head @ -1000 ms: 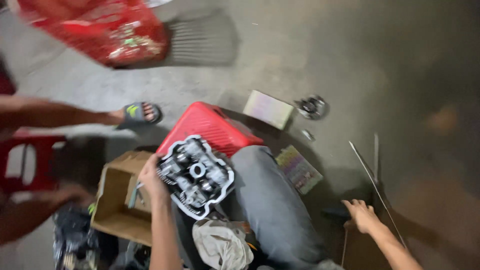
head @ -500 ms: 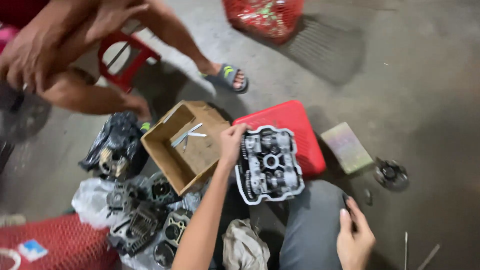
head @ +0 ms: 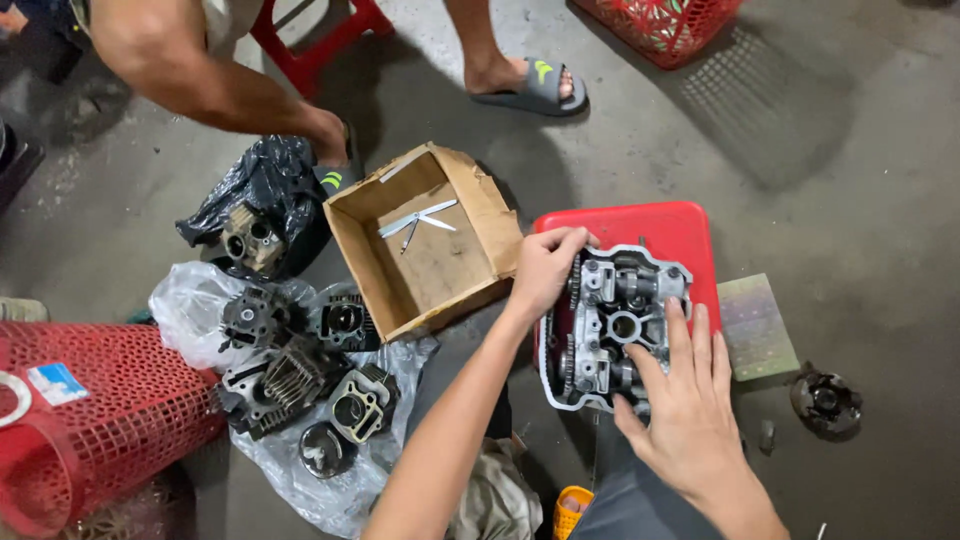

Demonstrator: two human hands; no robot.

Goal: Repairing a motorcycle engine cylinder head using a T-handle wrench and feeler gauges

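Right hand [head: 685, 410] nearest camera, fingers spread flat, pressing lower right of grey cast-metal engine cylinder head [head: 612, 325]. Head's long axis runs near-to-far, lying on red plastic stool top [head: 640, 222]. Left hand [head: 545, 268] grips its far-left edge, fingers curled over rim. Beyond left: open brown cardboard box [head: 400, 205].
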